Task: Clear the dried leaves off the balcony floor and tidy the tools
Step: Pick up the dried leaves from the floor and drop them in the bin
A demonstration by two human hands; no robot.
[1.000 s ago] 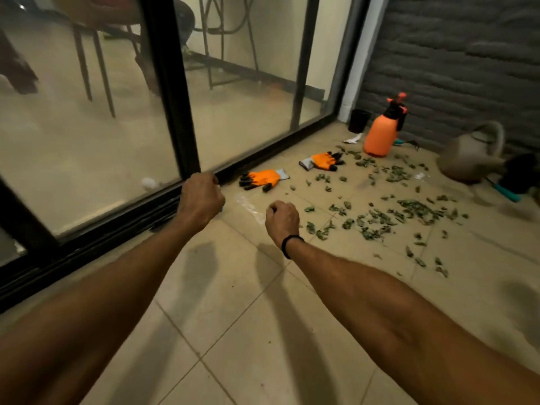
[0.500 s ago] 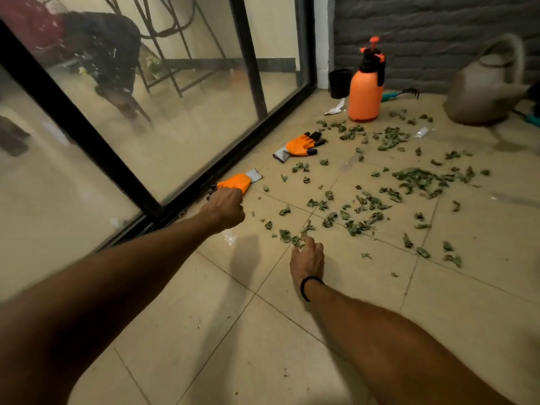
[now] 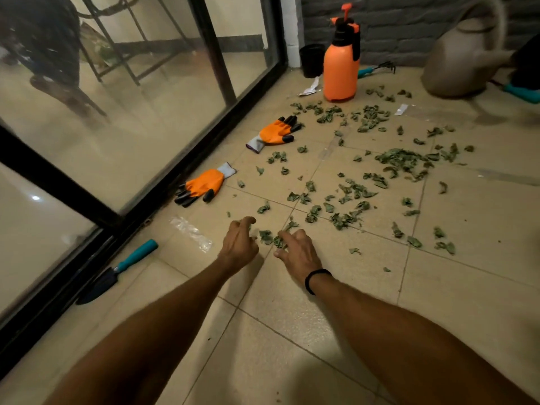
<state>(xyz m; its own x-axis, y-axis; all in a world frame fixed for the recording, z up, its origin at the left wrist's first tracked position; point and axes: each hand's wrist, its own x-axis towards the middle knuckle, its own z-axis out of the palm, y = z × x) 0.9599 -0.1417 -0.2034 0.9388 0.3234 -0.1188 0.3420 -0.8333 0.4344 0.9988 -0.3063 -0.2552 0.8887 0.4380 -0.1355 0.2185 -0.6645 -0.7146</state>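
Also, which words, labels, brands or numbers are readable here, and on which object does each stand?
None is readable.
The orange sprayer shows no label on this side.
The white paper scrap beside it and the small white tag are too small and blurred to read.
The far glove and the near glove show no print.

It was a home balcony: tiled floor [image 3: 292, 346], glass door [image 3: 117, 127] at 10 o'clock, brick wall [image 3: 409, 24] at 1 o'clock, with sprayer [image 3: 340, 68] and watering can [image 3: 458, 62].
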